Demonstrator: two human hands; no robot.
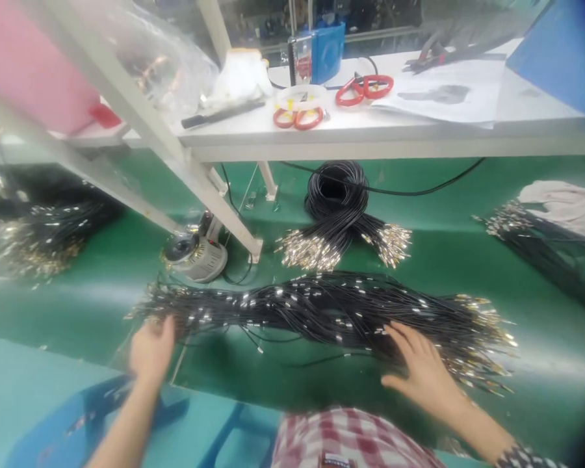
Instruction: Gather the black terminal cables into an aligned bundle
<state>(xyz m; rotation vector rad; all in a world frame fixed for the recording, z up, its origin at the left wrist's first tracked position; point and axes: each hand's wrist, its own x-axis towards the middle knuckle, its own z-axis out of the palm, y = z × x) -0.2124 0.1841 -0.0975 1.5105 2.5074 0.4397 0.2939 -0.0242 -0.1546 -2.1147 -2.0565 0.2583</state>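
Red-and-white checked clothing (351, 439) sits nearest, at the bottom centre of the frame, and above it a long loose bundle of black cables (316, 309) stretches across the middle of the green counter (244, 377). At its left end the left hand (150, 348) is at the cable tips, its fingers drawn in but blurred, so I cannot tell whether it grips any; at lower right the right hand (422, 370) is spread wide, fingertips at the bundle's near edge and thumb apart. Handling such a heap well probably means working with flat, light fingers, bringing strays along the front edge in line and evening the metal tips without snagging or bending them. Behind, at centre, lies a coiled bundle (336, 195), with a grey round-based device (202, 260) to its left. More cables lie at the left edge (53, 214) and the right edge, beside a pale cloth (565, 205). Across the top, a white shelf (253, 146) carries red-handled scissors (297, 119) and paper (482, 107); at lower left, a blue stool (43, 429) stands below the counter's edge
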